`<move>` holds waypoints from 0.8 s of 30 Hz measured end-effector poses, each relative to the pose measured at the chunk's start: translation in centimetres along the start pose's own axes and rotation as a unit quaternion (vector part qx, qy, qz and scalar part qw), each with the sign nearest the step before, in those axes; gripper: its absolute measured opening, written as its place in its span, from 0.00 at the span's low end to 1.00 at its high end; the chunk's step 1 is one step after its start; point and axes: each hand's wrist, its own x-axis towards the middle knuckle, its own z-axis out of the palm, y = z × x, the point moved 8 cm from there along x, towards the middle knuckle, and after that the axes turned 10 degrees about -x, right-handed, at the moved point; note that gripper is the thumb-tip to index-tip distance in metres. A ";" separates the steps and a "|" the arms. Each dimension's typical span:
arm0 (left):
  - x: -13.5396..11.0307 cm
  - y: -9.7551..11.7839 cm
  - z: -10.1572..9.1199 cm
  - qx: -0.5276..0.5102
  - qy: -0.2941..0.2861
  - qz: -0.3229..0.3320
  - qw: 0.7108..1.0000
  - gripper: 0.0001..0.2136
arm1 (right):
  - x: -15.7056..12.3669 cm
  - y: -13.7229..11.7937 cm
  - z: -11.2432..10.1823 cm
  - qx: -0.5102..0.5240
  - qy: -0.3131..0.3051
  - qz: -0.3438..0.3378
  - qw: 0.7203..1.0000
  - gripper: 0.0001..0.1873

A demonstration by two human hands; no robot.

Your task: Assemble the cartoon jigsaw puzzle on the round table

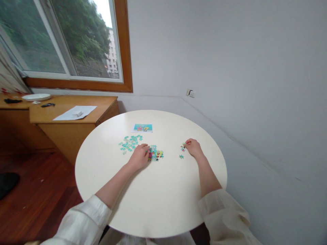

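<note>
A partly joined jigsaw puzzle (pixel 154 153) with cartoon figures in teal, yellow and pink lies flat near the middle of the white round table (pixel 150 200). At its left edge rests my left hand (pixel 139 157), palm down, fingers loosely bent and apart, covering part of it. Over to the right, my right hand (pixel 193 147) pinches a small puzzle piece (pixel 184 144) between thumb and fingers, just at the tabletop. Close under those fingertips lies another piece (pixel 183 149). A loose teal piece (pixel 181 156) is a little nearer to me.
Many loose teal pieces (pixel 129 143) spread left of the joined part. Behind them lies a reference picture card (pixel 143 128). A wooden desk (pixel 107 105) with a paper sheet (pixel 88 110) and a white plate (pixel 36 97) stands at the left. The wall (pixel 230 85) borders the table's right side.
</note>
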 end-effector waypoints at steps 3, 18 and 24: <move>0.1 0.0 0.0 0.004 -0.013 0.008 1.000 0.16 | -0.1 -0.3 -0.3 0.025 0.014 -0.006 1.000 0.03; -0.4 1.1 0.7 -0.020 -0.081 0.006 0.997 0.18 | -3.4 -8.2 3.2 0.339 -0.113 -0.074 0.931 0.17; -0.8 2.1 1.1 -0.042 -0.122 0.033 0.991 0.17 | -5.2 -10.1 4.2 0.338 -0.149 -0.106 0.923 0.15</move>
